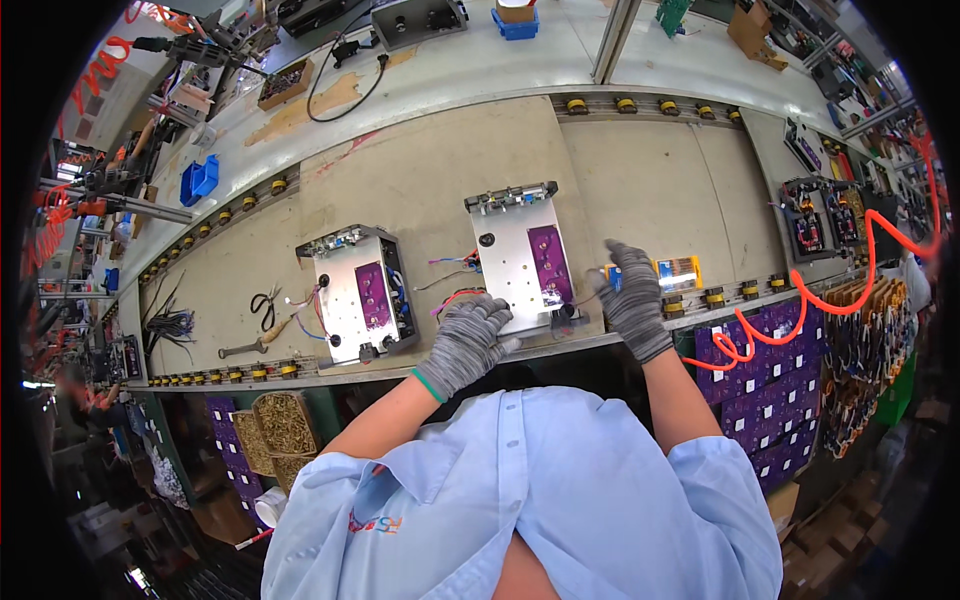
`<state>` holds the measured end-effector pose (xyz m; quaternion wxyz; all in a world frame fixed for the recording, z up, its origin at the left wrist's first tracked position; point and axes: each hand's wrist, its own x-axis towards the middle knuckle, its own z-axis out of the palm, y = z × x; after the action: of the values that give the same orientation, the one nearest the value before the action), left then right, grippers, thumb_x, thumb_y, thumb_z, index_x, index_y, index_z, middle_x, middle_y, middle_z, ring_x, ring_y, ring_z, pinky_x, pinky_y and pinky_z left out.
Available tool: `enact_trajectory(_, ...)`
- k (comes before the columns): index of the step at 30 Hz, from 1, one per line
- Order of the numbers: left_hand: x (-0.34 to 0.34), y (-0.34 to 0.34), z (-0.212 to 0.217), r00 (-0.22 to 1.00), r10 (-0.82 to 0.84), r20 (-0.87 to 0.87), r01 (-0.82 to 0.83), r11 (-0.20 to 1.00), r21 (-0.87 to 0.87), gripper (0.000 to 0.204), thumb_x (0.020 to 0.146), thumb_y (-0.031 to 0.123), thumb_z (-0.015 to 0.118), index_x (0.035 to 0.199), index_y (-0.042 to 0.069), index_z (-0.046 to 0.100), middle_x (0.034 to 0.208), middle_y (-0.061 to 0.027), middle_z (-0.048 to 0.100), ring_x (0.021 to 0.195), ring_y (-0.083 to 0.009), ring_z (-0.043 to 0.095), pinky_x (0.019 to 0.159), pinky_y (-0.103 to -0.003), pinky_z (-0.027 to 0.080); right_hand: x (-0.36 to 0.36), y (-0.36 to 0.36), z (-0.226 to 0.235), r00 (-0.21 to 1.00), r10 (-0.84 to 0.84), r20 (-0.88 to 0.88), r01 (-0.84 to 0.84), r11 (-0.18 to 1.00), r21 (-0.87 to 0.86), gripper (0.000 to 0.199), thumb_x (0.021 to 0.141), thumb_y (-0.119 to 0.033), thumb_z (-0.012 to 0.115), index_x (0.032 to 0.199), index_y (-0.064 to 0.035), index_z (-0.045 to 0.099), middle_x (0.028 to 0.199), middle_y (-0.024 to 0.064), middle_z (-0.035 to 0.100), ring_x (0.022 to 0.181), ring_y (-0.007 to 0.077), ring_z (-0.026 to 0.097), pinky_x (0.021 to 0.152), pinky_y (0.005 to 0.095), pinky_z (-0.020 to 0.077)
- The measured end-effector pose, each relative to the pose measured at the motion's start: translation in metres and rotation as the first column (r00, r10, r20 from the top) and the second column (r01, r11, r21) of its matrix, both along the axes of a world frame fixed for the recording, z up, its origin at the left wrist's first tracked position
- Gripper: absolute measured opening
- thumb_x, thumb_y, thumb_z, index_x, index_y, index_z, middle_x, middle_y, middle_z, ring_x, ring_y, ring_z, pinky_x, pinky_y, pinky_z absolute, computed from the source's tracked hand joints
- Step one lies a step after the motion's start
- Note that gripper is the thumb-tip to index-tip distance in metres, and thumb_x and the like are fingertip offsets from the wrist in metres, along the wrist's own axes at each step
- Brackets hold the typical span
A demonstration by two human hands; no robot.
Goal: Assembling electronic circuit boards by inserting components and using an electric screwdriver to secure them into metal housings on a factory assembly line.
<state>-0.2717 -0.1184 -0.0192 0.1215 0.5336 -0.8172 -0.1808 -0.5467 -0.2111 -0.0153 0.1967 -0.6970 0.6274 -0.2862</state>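
A silver metal enclosure [505, 250] with a purple label panel lies in front of me on the bench, loose coloured wires coming from its left side. My left hand [465, 345], in a grey knit glove with a green cuff, rests its outstretched fingers on the enclosure's near left corner. My right hand [635, 305], also gloved in grey, is just right of the enclosure with its fingers extended. Beside and partly under that hand is a small yellow-edged pack [680, 272]; its contents are too small to make out. A second similar enclosure [340, 300] stands to the left.
Scissors [264, 308], a wooden-handled wrench-like tool [250, 346] and a bunch of black cables [170, 328] lie at the left. Yellow rollers [668, 107] line the bench. More units [820, 220] sit at the right, where a coiled orange air hose [800, 290] hangs across.
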Motion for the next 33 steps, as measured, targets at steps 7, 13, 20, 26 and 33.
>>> enact_trajectory(7,-0.009,-0.006,-0.004,0.993,0.044,-0.109,-0.055,0.993,-0.103,0.044,0.08,0.037,0.073,0.111,0.005,0.068,0.115,-0.0115,0.065,0.113,-0.0302,0.059,0.101,-0.044,0.043,0.053,0.028,-0.004,0.833,0.496,-0.247,-0.539,0.829,-0.151,0.024,0.085,-0.035,0.064,0.09,-0.0115,0.069,0.083,0.0092,0.066,0.081,0.0282,0.064,0.076,0.0427,0.0475)
enact_trajectory(13,-0.008,-0.012,0.017,0.976,0.149,-0.157,-0.145,0.989,0.035,0.043,0.08,0.032,0.074,0.111,0.003,0.066,0.111,-0.014,0.065,0.107,-0.032,0.06,0.095,-0.044,0.047,0.061,0.021,-0.014,0.865,0.45,-0.221,-0.492,0.846,-0.205,0.017,0.086,-0.026,0.063,0.08,-0.0106,0.067,0.073,0.008,0.064,0.07,0.0276,0.063,0.071,0.0431,0.0474)
enact_trajectory(20,0.011,0.055,-0.033,0.743,0.504,-0.44,-0.293,0.837,0.462,0.041,0.091,0.027,0.065,0.125,0.004,0.059,0.108,-0.0167,0.065,0.099,-0.0345,0.063,0.089,-0.04,0.051,0.061,0.024,-0.008,0.881,0.446,-0.159,-0.473,0.84,-0.265,0.012,0.084,-0.022,0.067,0.081,-0.0103,0.068,0.07,0.0094,0.063,0.066,0.029,0.062,0.065,0.0428,0.0487)
enact_trajectory(26,0.001,0.03,-0.091,0.147,0.858,-0.492,-0.035,0.501,0.865,0.062,0.092,0.038,0.067,0.138,0.001,0.048,0.109,-0.0051,0.062,0.083,-0.0131,0.06,0.073,-0.026,0.052,0.055,0.027,-0.002,0.865,0.477,-0.153,-0.49,0.869,-0.066,0.013,0.085,-0.019,0.067,0.085,-0.0056,0.067,0.077,0.0136,0.065,0.072,0.033,0.063,0.068,0.043,0.0492)
enact_trajectory(33,-0.009,-0.027,-0.093,-0.051,0.914,-0.402,-0.114,0.394,0.912,0.039,0.093,0.04,0.065,0.109,0.005,0.063,0.084,-0.0029,0.063,0.064,-0.0104,0.057,0.058,-0.028,0.053,0.056,0.028,-0.008,0.855,0.497,-0.152,-0.511,0.856,-0.08,0.017,0.087,-0.024,0.066,0.085,-0.0069,0.068,0.075,0.0127,0.064,0.068,0.0324,0.062,0.063,0.0443,0.0478)
